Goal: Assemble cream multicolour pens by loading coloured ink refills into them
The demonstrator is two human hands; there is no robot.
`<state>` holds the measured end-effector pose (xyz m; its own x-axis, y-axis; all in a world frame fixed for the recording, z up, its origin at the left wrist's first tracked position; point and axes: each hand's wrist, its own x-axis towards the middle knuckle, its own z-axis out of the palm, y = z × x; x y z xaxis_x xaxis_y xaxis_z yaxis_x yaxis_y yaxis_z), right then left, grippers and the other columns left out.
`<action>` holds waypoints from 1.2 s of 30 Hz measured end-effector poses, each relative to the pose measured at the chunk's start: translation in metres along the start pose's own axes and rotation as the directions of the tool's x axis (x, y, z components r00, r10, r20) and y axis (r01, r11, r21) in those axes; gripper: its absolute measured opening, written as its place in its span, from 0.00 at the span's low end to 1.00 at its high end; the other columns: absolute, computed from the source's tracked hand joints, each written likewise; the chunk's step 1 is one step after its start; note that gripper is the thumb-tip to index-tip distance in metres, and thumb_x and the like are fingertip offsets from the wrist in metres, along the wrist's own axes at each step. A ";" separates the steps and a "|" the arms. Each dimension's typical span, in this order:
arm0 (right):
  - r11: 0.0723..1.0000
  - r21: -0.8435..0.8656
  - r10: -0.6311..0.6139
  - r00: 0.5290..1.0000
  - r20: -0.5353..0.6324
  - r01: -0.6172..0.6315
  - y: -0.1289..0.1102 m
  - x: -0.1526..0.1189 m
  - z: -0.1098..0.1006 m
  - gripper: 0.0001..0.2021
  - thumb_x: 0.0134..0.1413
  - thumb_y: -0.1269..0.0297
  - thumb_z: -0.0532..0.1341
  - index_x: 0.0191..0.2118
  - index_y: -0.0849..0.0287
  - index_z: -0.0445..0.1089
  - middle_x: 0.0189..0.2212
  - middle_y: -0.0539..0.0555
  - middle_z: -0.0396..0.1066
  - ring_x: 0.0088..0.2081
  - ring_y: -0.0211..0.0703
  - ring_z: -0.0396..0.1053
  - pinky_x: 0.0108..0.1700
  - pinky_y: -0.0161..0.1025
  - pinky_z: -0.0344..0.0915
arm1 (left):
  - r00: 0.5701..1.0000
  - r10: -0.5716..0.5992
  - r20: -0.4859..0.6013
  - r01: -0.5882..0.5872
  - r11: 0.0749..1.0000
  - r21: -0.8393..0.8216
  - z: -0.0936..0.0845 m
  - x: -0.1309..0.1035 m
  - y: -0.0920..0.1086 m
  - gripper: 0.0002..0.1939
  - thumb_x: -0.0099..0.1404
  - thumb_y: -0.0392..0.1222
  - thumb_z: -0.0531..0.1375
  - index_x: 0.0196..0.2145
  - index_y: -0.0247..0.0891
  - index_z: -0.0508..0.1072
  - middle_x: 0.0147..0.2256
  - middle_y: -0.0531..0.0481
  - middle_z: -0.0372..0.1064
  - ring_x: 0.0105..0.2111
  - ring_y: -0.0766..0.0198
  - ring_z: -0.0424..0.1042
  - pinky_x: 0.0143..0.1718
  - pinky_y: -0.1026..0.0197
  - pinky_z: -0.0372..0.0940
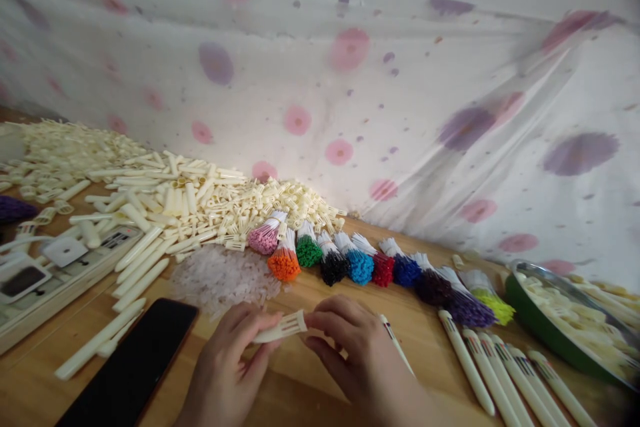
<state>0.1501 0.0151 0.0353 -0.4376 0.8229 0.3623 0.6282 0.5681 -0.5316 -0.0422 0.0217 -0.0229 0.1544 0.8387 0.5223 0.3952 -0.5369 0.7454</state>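
Observation:
My left hand (233, 357) pinches a cream slotted pen barrel piece (285, 328) between thumb and fingers, its slotted end pointing right. Close against that end is my right hand (347, 347), with fingers curled; whether they grip the piece or something small is hidden. A multicolour pen (397, 345) lies on the table just right of my right hand, partly covered by it. Beyond my hands stand bundles of thin refills with coloured tips, among them orange (284, 261), black (334, 267) and blue (360, 265). A heap of small translucent pieces (225, 279) lies behind my left hand.
A black phone (133, 363) and a power strip (65, 280) lie on the left. Cream pen parts (200, 200) are piled behind them. On the right are several multicolour pens (467, 363) and a green bowl (545, 323) of cream parts. A flowered plastic sheet (300, 80) hangs behind.

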 end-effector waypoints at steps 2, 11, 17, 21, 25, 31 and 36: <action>0.998 0.057 -0.014 0.997 0.080 0.009 0.003 0.000 -0.012 0.07 0.57 0.71 0.57 0.39 0.58 0.71 0.33 0.55 0.70 0.33 0.41 0.68 0.33 0.36 0.64 | 0.996 -0.074 0.046 0.078 0.992 -0.094 0.000 0.001 0.002 0.11 0.58 0.32 0.59 0.36 0.47 0.72 0.33 0.53 0.71 0.34 0.63 0.73 0.30 0.67 0.71; 0.959 0.273 -0.072 0.997 -0.035 0.079 0.005 -0.004 -0.037 0.09 0.56 0.75 0.57 0.38 0.59 0.73 0.33 0.54 0.71 0.36 0.38 0.69 0.36 0.33 0.65 | 0.892 -0.327 0.314 0.427 0.836 -0.344 -0.005 0.014 0.016 0.07 0.50 0.38 0.65 0.29 0.46 0.77 0.28 0.56 0.77 0.28 0.64 0.75 0.29 0.69 0.68; 0.956 0.286 -0.045 0.997 -0.056 0.059 0.003 -0.003 -0.027 0.07 0.55 0.74 0.59 0.36 0.59 0.73 0.31 0.54 0.73 0.33 0.37 0.69 0.34 0.32 0.64 | 0.884 -0.335 0.326 0.442 0.825 -0.352 -0.003 0.009 0.011 0.08 0.50 0.38 0.66 0.31 0.46 0.78 0.29 0.55 0.77 0.29 0.63 0.74 0.29 0.67 0.68; 0.970 0.224 -0.079 0.995 -0.068 0.092 0.003 -0.001 -0.024 0.07 0.56 0.73 0.58 0.35 0.59 0.73 0.29 0.53 0.73 0.31 0.38 0.69 0.32 0.34 0.63 | 0.926 -0.252 0.280 0.345 0.866 -0.362 -0.002 0.007 0.009 0.10 0.51 0.35 0.65 0.32 0.47 0.77 0.29 0.54 0.77 0.27 0.63 0.75 0.28 0.65 0.70; 0.980 0.171 -0.091 0.992 -0.083 0.105 0.003 0.000 -0.023 0.07 0.56 0.73 0.57 0.35 0.58 0.73 0.28 0.53 0.72 0.30 0.39 0.68 0.31 0.35 0.62 | 0.963 -0.153 0.221 0.223 0.913 -0.341 -0.002 0.007 0.009 0.13 0.53 0.32 0.63 0.34 0.50 0.76 0.30 0.56 0.77 0.28 0.64 0.76 0.28 0.67 0.71; 0.980 0.201 0.015 0.995 -0.103 0.006 0.003 0.000 -0.014 0.08 0.57 0.71 0.58 0.30 0.58 0.72 0.26 0.52 0.71 0.30 0.38 0.65 0.32 0.36 0.60 | 0.991 0.079 0.105 -0.067 0.991 -0.116 -0.004 0.003 0.006 0.16 0.58 0.29 0.60 0.40 0.48 0.71 0.35 0.53 0.75 0.35 0.63 0.75 0.35 0.64 0.72; 0.953 0.294 0.127 0.980 -0.152 -0.078 0.001 -0.001 -0.003 0.07 0.55 0.69 0.60 0.29 0.57 0.74 0.24 0.51 0.68 0.30 0.39 0.63 0.31 0.35 0.60 | 0.979 0.203 0.029 -0.205 0.974 0.094 -0.008 0.004 0.010 0.15 0.60 0.29 0.58 0.43 0.44 0.70 0.34 0.51 0.73 0.36 0.63 0.74 0.36 0.64 0.71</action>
<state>0.1532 0.0150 0.0362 -0.2512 0.8795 0.4041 0.4432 0.4757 -0.7598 -0.0449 0.0189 -0.0099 0.2573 0.7144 0.6507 0.4384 -0.6864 0.5803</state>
